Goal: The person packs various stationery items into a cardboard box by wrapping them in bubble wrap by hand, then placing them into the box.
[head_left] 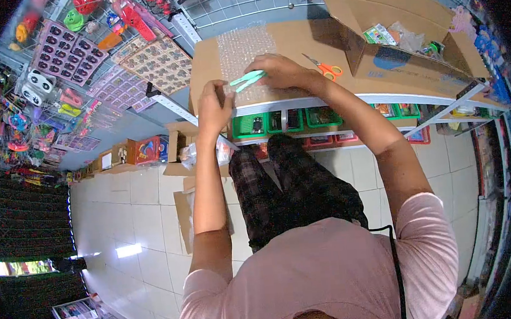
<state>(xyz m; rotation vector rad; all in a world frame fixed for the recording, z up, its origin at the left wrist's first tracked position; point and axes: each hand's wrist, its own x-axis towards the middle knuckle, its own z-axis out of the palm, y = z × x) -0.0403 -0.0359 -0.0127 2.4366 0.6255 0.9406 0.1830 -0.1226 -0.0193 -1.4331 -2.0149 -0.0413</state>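
A sheet of bubble wrap [237, 48] lies across the cardboard-covered shelf in front of me. My right hand [285, 71] is closed on a slim mint-green item with two long prongs [248, 80], held over the wrap's near part. At the wrap's left edge, my left hand [215, 108] has its thumb and fingers curled around the near corner, close to the green prongs' tips. Orange-handled scissors [328, 70] rest on the cardboard to the right of my right hand, blades pointing away and left.
An open cardboard box [414, 59] with packaged goods stands on the shelf's right. Green trays [323, 117] sit on the level below the shelf edge [346, 100]. Hanging goods [61, 54] cover the wire grid at left. More cardboard boxes [179, 147] stand on the floor.
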